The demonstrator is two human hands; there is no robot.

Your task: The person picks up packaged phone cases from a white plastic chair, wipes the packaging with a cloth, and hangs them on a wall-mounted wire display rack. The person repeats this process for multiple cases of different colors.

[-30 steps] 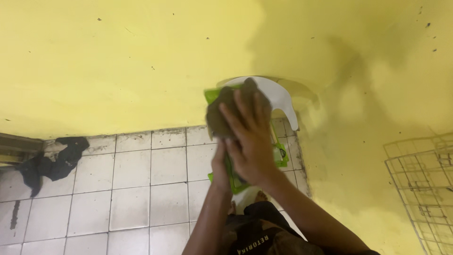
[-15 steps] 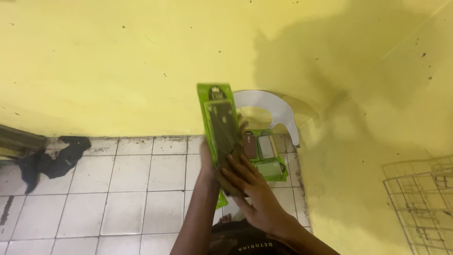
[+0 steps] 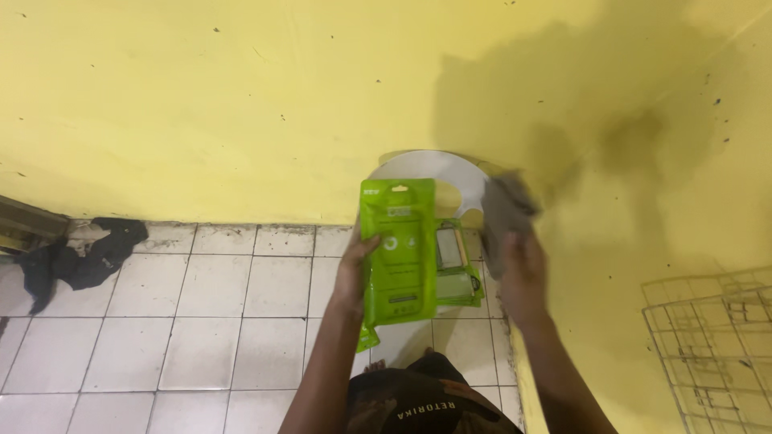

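- yellow wall (image 3: 241,96) fills the whole top of the view, kinda grubby, little dark specks all over it
- a 2nd yellow wall (image 3: 643,265) comes down the right side and meets the 1st in a corner, with a big darker shadow patch plus a smudgy stain there
- floor (image 3: 201,337) is white square tiles with dark dirty grout, grimier along the edge where it meets the wall
- dark crumpled cloth (image 3: 80,257) dumped on the tiles at the far left edge of the floor, right by the wall
- white wire rack (image 3: 716,345) leaning in at the lower right corner
- light looks flat and indoor
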